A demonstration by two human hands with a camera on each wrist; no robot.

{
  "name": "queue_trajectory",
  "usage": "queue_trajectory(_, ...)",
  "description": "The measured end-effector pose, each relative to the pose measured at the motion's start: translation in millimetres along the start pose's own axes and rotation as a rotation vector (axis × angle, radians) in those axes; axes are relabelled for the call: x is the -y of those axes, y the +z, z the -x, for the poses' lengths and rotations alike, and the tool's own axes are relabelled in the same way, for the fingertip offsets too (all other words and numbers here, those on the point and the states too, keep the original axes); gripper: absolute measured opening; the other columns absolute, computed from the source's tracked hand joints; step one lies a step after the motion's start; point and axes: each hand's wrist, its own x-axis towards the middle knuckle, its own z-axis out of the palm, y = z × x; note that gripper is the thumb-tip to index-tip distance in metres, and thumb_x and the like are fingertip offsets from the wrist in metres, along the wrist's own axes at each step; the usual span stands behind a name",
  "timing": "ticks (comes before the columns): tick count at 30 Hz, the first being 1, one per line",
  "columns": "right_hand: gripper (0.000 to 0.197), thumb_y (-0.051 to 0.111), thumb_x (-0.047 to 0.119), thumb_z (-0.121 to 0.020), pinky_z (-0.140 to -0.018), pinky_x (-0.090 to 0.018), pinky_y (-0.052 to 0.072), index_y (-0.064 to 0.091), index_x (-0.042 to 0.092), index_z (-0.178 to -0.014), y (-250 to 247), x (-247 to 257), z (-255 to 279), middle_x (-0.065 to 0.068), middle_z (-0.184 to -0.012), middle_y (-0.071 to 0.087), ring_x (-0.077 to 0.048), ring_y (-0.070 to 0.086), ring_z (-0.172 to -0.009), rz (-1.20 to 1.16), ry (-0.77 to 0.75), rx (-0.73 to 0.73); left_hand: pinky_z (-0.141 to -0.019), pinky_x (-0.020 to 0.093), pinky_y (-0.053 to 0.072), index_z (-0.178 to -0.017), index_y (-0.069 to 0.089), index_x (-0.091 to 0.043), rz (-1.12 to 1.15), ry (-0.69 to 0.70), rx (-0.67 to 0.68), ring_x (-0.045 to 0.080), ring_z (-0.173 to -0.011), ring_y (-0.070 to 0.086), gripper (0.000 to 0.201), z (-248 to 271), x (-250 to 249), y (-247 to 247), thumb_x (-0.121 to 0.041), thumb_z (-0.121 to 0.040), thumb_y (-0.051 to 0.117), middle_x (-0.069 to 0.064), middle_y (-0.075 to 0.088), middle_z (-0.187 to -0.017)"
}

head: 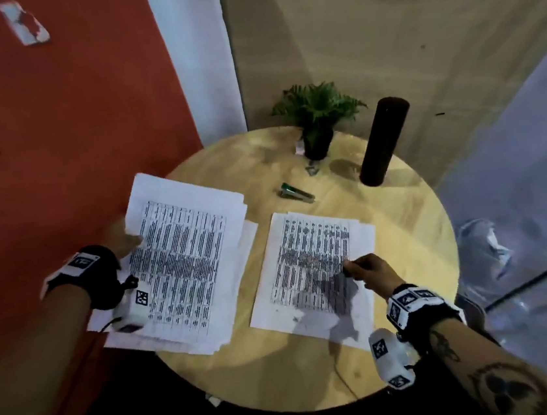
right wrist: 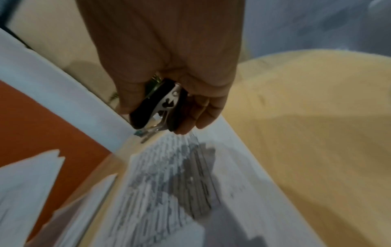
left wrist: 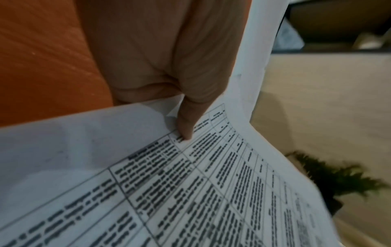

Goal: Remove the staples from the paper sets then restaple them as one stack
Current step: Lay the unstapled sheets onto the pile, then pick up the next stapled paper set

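Left hand: the left hand (head: 123, 243) grips the left edge of the left stack of white printed table sheets (head: 188, 268), thumb (left wrist: 186, 123) pressed on the top page, the other fingers hidden under the paper.
Left stack: loosely fanned, overhanging the left rim of the round pale wooden table (head: 406, 246).
Right hand: the right hand (head: 366, 270) is clenched around a black-handled metal claw staple remover (right wrist: 160, 107), hovering over the right set of white printed sheets (head: 309, 264).
Right set: flat on the table, just beside the left stack; whether the claw touches the paper is hard to tell.
Stapler: a green and silver stapler (head: 296, 192) lies beyond the papers, untouched.
Behind: a small potted green fern (head: 318, 117) and a dark upright cylinder (head: 382, 142).
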Motion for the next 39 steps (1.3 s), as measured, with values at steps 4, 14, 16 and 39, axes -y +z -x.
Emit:
queue_trajectory(4, 0.029, 0.070, 0.039, -0.079, -0.083, -0.039, 0.047, 0.055, 0.014, -0.082, 18.3, -37.2, -17.3, -0.010, -0.090, 0.064, -0.023, 0.057, -0.085, -0.079, 0.124, -0.040, -0.096, 0.045, 0.039, -0.130, 0.042, 0.014, -0.246, -0.101, 0.104, 0.044, -0.119, 0.048, 0.048, -20.5, 24.6, 25.1, 0.003, -0.087, 0.060, 0.033, 0.047, -0.132)
queue_trajectory(14, 0.025, 0.067, 0.033, -0.082, -0.084, -0.036, 0.046, 0.055, 0.012, -0.078, 26.9, -55.5, -26.4, -0.008, -0.082, 0.061, -0.021, 0.056, -0.083, -0.229, 0.176, -0.044, -0.102, 0.051, 0.032, -0.139, 0.033, -0.002, -0.332, 0.009, -0.181, 0.044, -0.129, 0.036, 0.061, -49.6, -39.6, 67.8, -0.023, -0.089, 0.062, 0.029, 0.039, -0.138)
queue_trajectory(16, 0.025, 0.068, 0.033, -0.081, -0.083, -0.036, 0.046, 0.055, 0.013, -0.075, 27.2, -55.9, -27.1, -0.008, -0.081, 0.061, -0.021, 0.056, -0.084, -0.247, 0.177, -0.054, -0.102, 0.046, 0.033, -0.142, 0.034, -0.007, -0.322, 0.162, -0.068, 0.040, -0.128, 0.037, 0.061, -38.3, -88.4, 102.1, -0.025, -0.089, 0.061, 0.024, 0.041, -0.138)
queue_trajectory(39, 0.028, 0.072, 0.029, -0.079, -0.067, -0.023, 0.046, 0.052, 0.009, -0.081, 25.3, -68.7, -31.6, -0.006, -0.076, 0.057, -0.013, 0.054, -0.068, -0.404, 0.116, 0.001, -0.098, 0.035, 0.042, -0.131, 0.050, 0.000, -0.043, -0.194, 0.526, 0.032, -0.119, 0.053, 0.069, -10.4, -125.0, 226.7, -0.035, -0.077, 0.075, 0.018, 0.052, -0.136)
